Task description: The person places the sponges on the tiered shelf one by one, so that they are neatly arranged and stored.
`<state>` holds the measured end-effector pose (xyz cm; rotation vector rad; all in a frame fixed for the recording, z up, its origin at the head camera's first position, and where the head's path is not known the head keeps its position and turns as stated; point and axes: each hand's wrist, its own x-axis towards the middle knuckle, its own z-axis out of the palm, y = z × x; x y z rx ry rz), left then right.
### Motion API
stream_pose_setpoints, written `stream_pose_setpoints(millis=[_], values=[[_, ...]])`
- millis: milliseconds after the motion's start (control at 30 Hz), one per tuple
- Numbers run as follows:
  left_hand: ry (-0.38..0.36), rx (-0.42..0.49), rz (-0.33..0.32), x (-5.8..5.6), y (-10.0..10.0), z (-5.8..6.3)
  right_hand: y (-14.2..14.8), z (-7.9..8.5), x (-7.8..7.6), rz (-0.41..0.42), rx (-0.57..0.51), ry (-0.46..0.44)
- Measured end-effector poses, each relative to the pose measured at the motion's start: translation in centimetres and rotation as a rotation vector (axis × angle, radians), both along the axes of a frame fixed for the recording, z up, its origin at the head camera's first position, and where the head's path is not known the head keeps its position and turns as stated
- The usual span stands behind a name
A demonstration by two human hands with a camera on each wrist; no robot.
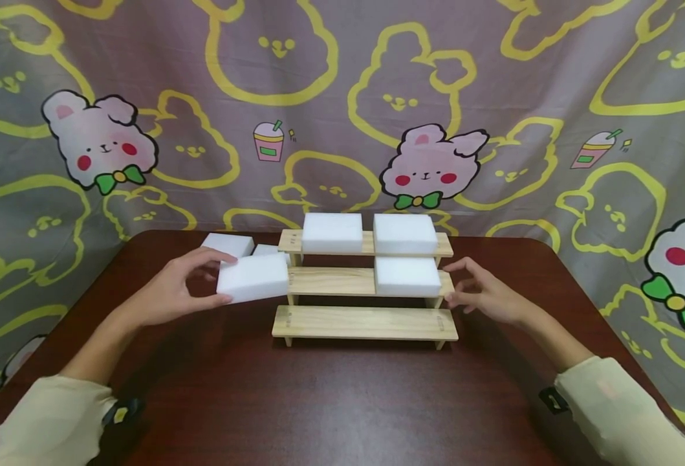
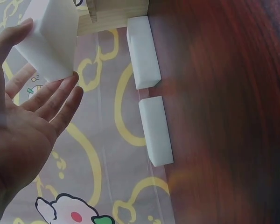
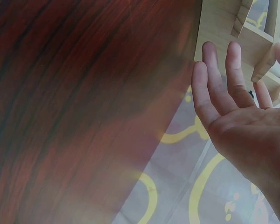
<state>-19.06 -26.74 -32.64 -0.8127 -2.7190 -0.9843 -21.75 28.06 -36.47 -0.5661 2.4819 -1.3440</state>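
Observation:
My left hand (image 1: 170,285) pinches a white foam block (image 1: 255,278) between thumb and fingertips, tilted slightly beside the left end of the middle tier. In the left wrist view, the same block (image 2: 53,37) sits above the palm, with the other fingers spread. At the right end of a three-tier wooden rack (image 1: 330,282), my right hand (image 1: 488,294) has its thumb and index finger around the middle board's end. The right wrist view shows its other fingers (image 3: 214,79) extended. Two foam blocks rest on the top tier; another foam block (image 1: 407,276) lies on the middle tier's right half.
Behind the held block, two more white blocks, one a larger foam block (image 1: 228,244), lie on the dark red-brown table (image 1: 348,401). The lowest tier (image 1: 365,322) shows bare wood. A cartoon-print curtain (image 1: 330,129) hangs right behind the table.

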Motion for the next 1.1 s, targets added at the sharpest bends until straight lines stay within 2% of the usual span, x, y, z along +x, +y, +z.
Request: stream_pose_setpoints(millis=[333,1100], values=[[0.014,0.008,-0.048,-0.6,1.0,-0.6,0.0,0.1,0.0,0.002,-0.004,0.001],[-0.003,0.033,-0.09,-1.6,3.7,-1.2,0.0,-0.2,-0.1,-0.011,-0.003,-0.014]])
